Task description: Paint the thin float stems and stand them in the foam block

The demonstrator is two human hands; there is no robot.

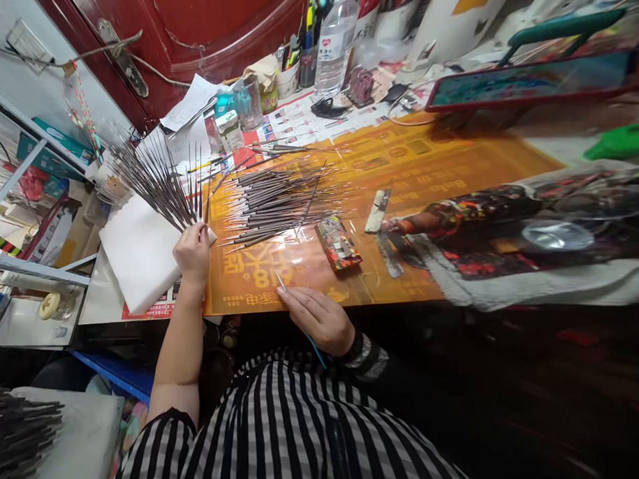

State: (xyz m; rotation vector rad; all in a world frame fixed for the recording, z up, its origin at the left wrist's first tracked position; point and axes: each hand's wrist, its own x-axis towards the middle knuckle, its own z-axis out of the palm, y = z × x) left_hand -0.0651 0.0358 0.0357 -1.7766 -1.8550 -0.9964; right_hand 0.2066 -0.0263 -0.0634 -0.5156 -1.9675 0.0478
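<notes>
While the left hand point(193, 252) held a spreading fan of long, thin dark sticks point(158, 185), its fingers point(191, 238) were closed narrowly round the lower ends, and the shafts splayed out beyond the fingertips. A white foam pad point(141, 258) lay directly under those fingers. The right hand point(317, 318) rested well apart, nearer the body, its fingers point(301, 305) pinched narrowly on a slender rod point(315, 352); a pale point stuck out ahead of the fingertips, while a blue length ran back under the palm towards a striped top point(292, 434). Ahead of the right fingertips, a loose pile of similar sticks point(279, 203) lay on an orange printed mat point(406, 159), with a small painted packet point(337, 243) just beside those fingers and a pale flat strip point(377, 210) farther along. A clear water bottle point(334, 44) stood well beyond both hands. Each stick looked light and stiff, yet thin enough to snap if levered, and the fine tips seemed sharp and fragile. The thicker lower end looked the safest place to take hold, with a gentle pinch, since the smooth shafts might slip.
</notes>
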